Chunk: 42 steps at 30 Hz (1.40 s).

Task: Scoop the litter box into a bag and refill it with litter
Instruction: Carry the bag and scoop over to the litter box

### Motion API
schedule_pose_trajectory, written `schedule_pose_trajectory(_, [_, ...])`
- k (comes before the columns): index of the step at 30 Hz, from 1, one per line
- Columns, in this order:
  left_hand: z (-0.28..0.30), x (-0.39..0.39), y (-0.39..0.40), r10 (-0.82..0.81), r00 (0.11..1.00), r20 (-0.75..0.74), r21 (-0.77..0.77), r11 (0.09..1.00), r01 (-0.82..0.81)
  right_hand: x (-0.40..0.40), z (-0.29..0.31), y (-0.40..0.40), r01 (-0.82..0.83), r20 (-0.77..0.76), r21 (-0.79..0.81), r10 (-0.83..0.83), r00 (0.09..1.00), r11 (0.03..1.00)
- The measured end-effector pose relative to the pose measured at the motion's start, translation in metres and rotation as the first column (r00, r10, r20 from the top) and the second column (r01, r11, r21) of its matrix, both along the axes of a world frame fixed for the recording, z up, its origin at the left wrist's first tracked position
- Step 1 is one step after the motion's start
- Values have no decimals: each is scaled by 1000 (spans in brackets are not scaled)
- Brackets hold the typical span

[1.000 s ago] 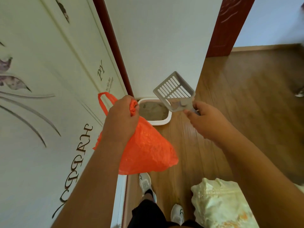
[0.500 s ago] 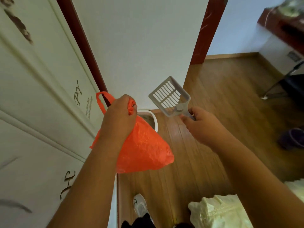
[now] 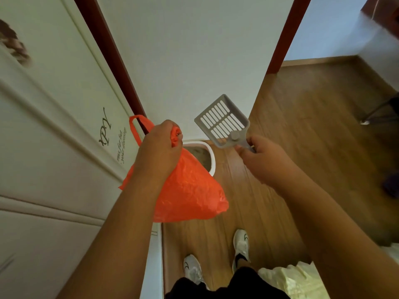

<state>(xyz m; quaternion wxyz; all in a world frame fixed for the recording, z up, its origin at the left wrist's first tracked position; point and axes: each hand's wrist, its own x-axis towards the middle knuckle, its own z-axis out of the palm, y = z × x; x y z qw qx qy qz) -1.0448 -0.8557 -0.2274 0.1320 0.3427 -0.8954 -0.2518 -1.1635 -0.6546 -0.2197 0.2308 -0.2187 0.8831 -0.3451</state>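
The left hand (image 3: 159, 147) is clenching the orange bag (image 3: 190, 190), the right hand (image 3: 262, 157) pinching the scoop (image 3: 223, 121). The litter box (image 3: 210, 156) (half hidden below the left fingers) is sliding behind the bag as the person steps closer; scooping is probably next.

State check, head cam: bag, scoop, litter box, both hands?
orange bag: hanging in the air, its top bunched in the left hand
scoop: raised, slotted tray empty, handle pinched by the right hand
litter box: on the floor by the wall, holds grey litter, partly hidden behind the bag
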Motion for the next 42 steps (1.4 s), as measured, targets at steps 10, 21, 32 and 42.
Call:
schedule_pose_trajectory(10, [-15, -58, -11, 90, 991, 95, -85, 993, -82, -88, -13, -30, -119, 109, -11, 119, 987, 993])
schedule_pose_trajectory(21, [-36, -114, -8, 187, 981, 48, -61, 981, -184, -168, -44, -58, -257, 144, -4, 255, 956, 966])
schedule_pose_trajectory(32, [-97, -119, -40, 188, 981, 58, 22, 982, -189, -163, -100, -94, -180, 177, -59, 188, 966, 982])
schedule_pose_trajectory(42, [-157, -116, -98, 97, 990, 101, 74, 992, -105, -124, -163, -139, -15, 264, -32, 22, 964, 999])
